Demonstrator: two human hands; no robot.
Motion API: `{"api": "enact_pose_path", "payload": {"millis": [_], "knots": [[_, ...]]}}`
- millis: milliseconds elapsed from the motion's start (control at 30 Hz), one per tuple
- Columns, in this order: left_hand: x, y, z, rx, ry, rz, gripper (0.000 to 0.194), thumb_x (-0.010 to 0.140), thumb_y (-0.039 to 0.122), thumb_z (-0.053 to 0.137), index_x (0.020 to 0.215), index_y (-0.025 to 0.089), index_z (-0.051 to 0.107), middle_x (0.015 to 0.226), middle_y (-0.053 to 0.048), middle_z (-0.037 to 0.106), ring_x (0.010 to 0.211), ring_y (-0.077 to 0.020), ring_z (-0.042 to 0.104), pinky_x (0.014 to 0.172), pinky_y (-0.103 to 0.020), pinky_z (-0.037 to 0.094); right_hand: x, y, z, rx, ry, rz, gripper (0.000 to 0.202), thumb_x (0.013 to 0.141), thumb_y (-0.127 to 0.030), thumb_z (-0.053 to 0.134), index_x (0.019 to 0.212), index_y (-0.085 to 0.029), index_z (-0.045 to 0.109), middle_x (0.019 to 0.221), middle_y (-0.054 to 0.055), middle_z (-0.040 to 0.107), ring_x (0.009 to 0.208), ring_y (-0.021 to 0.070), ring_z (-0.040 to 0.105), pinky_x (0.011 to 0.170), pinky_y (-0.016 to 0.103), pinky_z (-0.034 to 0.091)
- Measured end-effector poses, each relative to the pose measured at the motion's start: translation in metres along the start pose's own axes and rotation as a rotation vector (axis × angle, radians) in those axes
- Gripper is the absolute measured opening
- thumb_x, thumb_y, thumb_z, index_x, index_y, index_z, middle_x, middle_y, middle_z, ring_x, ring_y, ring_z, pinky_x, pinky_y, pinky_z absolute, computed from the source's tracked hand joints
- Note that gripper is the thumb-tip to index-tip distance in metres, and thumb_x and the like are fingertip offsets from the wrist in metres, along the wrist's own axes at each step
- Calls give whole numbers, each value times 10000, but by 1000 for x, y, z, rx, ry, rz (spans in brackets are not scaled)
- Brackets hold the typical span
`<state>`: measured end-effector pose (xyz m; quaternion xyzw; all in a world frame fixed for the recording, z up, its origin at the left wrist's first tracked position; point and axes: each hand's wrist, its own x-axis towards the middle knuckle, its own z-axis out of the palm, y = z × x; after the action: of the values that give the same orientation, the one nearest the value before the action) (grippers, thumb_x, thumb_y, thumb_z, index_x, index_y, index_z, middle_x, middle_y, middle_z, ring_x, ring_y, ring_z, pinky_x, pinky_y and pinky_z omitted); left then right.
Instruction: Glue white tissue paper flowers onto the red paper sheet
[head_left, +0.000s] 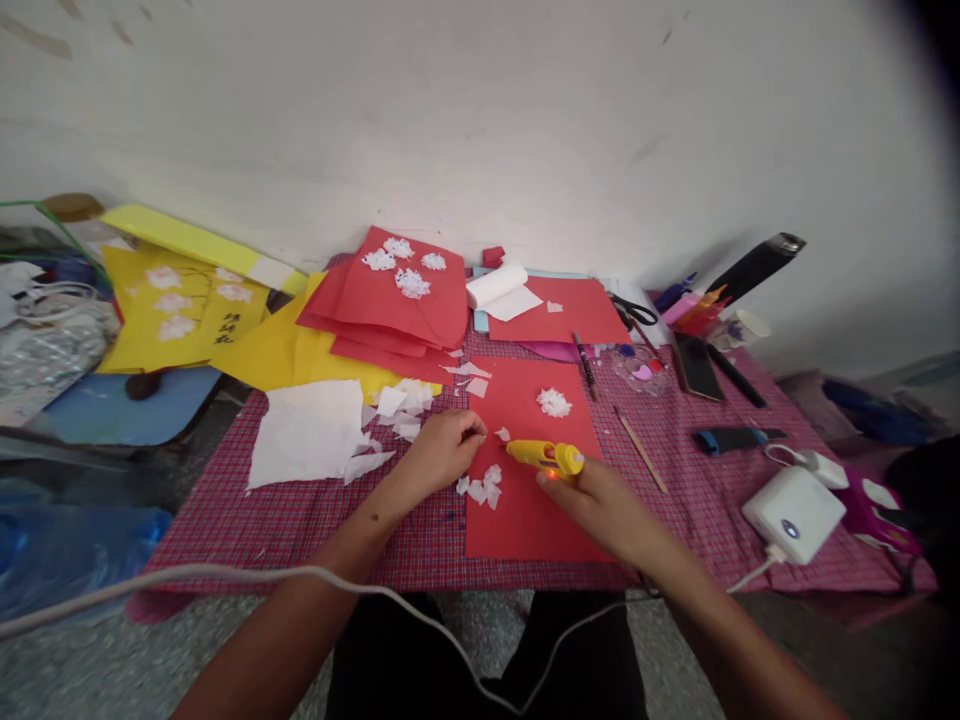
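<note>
My right hand (600,500) is closed round the yellow glue gun (544,457), nozzle pointing left over the red sheet (536,530), which lies near the bench's front edge, around mid-width. My left hand (448,450) has fingers curled in at the sheet's left edge; can't tell if they pinch anything. Small petal (502,434) just beside the nozzle. Below it, loose white petals (487,487) at the sheet's left side; white paper flower (554,402) up near its far right corner. Left of my left hand: white paper (304,435) and scraps (405,402). Wooden stick (643,455) right of the sheet. White power bank (795,512) toward the bench's front right corner. Red papers (412,300) with white flowers at the bench's back edge.
</note>
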<state>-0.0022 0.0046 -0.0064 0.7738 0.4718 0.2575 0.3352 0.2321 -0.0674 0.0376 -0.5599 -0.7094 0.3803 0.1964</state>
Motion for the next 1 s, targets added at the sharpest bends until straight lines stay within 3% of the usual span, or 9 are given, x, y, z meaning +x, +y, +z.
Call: {"api": "enact_pose_path", "payload": {"millis": [1000], "knots": [[1,-3,3,-3,13,7,108,852,133,563,815,188,648,825,-7,687,790,-162,621,717,-281,428,0,4,-16,-93,-12,93,404,983,-355,503,1355,-277,640,1262,60,719,1105,312,689,922,436,535]]}}
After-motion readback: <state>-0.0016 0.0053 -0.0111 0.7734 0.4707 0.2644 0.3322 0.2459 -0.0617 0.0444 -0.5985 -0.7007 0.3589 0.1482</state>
